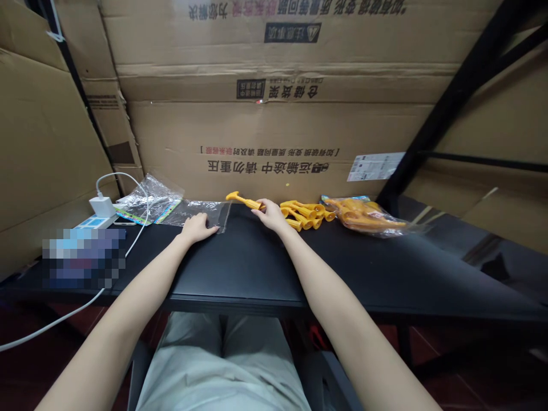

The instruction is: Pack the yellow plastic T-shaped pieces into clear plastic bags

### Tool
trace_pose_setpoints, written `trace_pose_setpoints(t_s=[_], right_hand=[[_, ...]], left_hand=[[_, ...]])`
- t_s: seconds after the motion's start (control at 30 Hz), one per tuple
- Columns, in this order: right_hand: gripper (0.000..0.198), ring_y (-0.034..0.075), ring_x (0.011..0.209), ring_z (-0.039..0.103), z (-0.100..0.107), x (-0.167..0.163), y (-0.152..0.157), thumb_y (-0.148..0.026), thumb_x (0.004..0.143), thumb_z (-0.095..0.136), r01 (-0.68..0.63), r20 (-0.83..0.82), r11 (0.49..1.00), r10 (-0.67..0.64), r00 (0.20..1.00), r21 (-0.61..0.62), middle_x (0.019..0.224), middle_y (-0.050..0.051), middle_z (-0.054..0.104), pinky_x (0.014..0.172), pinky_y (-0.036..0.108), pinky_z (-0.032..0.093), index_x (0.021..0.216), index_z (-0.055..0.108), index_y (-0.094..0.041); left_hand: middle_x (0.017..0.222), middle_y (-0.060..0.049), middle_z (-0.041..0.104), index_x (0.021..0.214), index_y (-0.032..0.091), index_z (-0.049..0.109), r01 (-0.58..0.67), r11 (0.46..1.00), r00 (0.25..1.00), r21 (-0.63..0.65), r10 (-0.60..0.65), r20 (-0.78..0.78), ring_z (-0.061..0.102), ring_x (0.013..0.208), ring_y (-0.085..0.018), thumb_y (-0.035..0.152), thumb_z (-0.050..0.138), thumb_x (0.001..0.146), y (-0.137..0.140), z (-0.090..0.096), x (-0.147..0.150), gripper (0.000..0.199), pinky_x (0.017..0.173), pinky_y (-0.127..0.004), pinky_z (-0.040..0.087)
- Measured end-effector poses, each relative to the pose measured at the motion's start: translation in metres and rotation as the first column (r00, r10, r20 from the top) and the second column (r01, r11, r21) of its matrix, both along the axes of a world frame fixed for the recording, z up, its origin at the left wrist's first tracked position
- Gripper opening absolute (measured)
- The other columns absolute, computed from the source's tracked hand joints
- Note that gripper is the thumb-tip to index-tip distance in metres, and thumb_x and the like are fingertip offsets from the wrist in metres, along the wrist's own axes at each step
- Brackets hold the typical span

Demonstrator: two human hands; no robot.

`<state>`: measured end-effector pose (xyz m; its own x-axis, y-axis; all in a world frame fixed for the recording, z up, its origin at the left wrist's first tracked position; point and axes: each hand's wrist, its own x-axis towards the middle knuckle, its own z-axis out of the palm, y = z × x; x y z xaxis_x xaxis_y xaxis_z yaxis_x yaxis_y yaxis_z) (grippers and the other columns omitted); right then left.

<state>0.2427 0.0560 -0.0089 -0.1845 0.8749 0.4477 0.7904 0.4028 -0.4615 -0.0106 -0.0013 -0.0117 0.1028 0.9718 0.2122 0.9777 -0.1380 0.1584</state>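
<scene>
My right hand [269, 214] pinches the flared end of a yellow plastic piece [243, 200], whose other end is curved and points left. What kind of piece it is I cannot tell. Just to the right of that hand lies a pile of several similar yellow pieces [306, 214], some with round hollow ends toward me. On the left, my left hand [198, 229] lies over the edge of a flat clear plastic bag [182, 214], thumb stretched to the right. Its fingertips are partly hidden behind the hand.
A clear bag of yellow pieces [363, 216] lies at the right. Crumpled clear packaging [149, 197], a phone [124, 221] and a power strip with a white charger [101, 205] sit at the left; a white cable [77, 311] trails forward. Cardboard [274, 125] walls the back of the black table [248, 257].
</scene>
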Motion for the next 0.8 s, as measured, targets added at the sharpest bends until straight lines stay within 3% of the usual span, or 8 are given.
trace_pose_setpoints(t_s=[0.07,0.17,0.33,0.53,0.67,0.8], right_hand=[[0.034,0.018,0.082,0.062,0.002,-0.002,-0.002,-0.027,0.080,0.059,-0.149,-0.101,0.982,0.138,0.985,-0.114,0.095,0.008,0.066,0.084,0.038,0.047,0.111,0.056,-0.015],[0.030,0.015,0.076,0.062,0.002,-0.004,-0.005,-0.022,0.077,0.062,-0.307,-0.143,0.919,0.279,0.950,-0.249,0.087,0.004,0.066,0.075,0.030,0.049,0.106,0.059,-0.014],[0.038,0.014,0.080,0.061,0.000,-0.005,-0.008,-0.018,0.073,0.065,-0.332,-0.106,0.875,0.314,0.943,-0.352,0.091,0.005,0.066,0.077,0.029,0.049,0.110,0.059,-0.013],[0.038,0.014,0.084,0.062,-0.004,-0.003,-0.005,-0.015,0.073,0.065,-0.362,-0.191,0.854,0.311,0.931,-0.374,0.099,0.008,0.066,0.082,0.030,0.049,0.110,0.058,-0.012],[0.035,0.013,0.079,0.062,-0.005,-0.008,-0.005,-0.015,0.070,0.068,-0.411,-0.265,0.848,0.334,0.905,-0.335,0.095,0.008,0.066,0.080,0.030,0.050,0.105,0.060,-0.012],[0.036,0.012,0.071,0.059,-0.003,-0.021,-0.008,-0.018,0.068,0.071,-0.427,-0.313,0.864,0.342,0.886,-0.265,0.088,0.006,0.066,0.072,0.028,0.050,0.102,0.062,-0.011]], left_hand=[[0.107,-0.012,0.062,0.096,0.017,0.054,-0.019,1.000,1.000,-0.017,0.020,0.003,0.059,0.099,-0.026,0.056,0.050,0.077,0.000,0.001,-0.001,0.043,0.087,-0.038,0.044],[0.107,-0.013,0.063,0.097,0.017,0.052,-0.036,0.999,0.999,-0.032,0.037,0.019,0.058,0.100,-0.028,0.058,0.047,0.077,0.000,0.003,-0.003,0.046,0.089,-0.043,0.042],[0.111,-0.015,0.061,0.099,0.017,0.051,-0.046,0.999,0.999,-0.014,0.046,0.021,0.058,0.102,-0.030,0.054,0.048,0.076,0.001,0.003,-0.004,0.043,0.095,-0.051,0.036],[0.091,-0.006,0.064,0.076,0.019,0.054,0.045,0.998,0.999,0.032,-0.045,0.008,0.059,0.093,-0.023,0.030,0.047,0.077,0.001,0.002,0.001,0.013,0.104,-0.053,0.027],[0.087,-0.005,0.063,0.071,0.019,0.052,0.149,0.985,0.987,0.086,-0.153,0.040,0.059,0.088,-0.020,0.026,0.045,0.079,0.002,0.000,0.003,0.012,0.104,-0.049,0.029],[0.096,-0.005,0.064,0.075,0.020,0.050,0.265,0.947,0.958,0.179,-0.279,0.059,0.058,0.098,-0.019,0.021,0.045,0.079,0.001,-0.002,0.006,0.007,0.106,-0.048,0.028]])
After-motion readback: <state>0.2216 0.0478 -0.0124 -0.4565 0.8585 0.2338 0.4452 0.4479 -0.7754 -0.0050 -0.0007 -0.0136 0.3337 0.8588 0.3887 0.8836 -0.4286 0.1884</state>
